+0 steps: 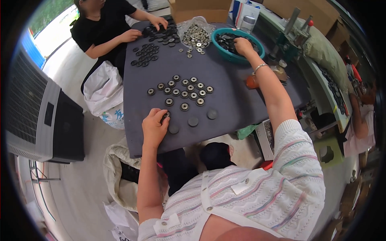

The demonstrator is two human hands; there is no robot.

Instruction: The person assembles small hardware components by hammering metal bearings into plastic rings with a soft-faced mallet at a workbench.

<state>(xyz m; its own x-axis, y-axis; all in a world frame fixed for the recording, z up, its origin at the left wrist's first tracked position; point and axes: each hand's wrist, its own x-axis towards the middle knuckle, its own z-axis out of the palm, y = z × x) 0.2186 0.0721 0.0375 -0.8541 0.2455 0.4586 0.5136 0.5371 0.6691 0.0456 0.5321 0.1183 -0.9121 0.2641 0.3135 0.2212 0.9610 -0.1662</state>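
At the near left of the grey table [237,104], my left hand [155,125] has its fingers closed on a small black wheel with a metal centre [165,115]. Three plain dark discs [193,121] lie in a row to its right. Beyond them sits a loose group of several black wheels with shiny metal centres [184,94]. My right arm stretches to the far right, where my right hand [244,46] dips into a teal basin [237,59] full of black round parts [227,42]. Its fingers are curled downward, and their tips are hidden among the parts.
A clear plastic bag of small metal rings [196,34] lies left of the basin. Across the table, another person's hands [158,22] handle black parts. An orange object [252,82] sits beneath my right forearm. A hand press [295,38] stands at right; a white sack [105,88] at left.
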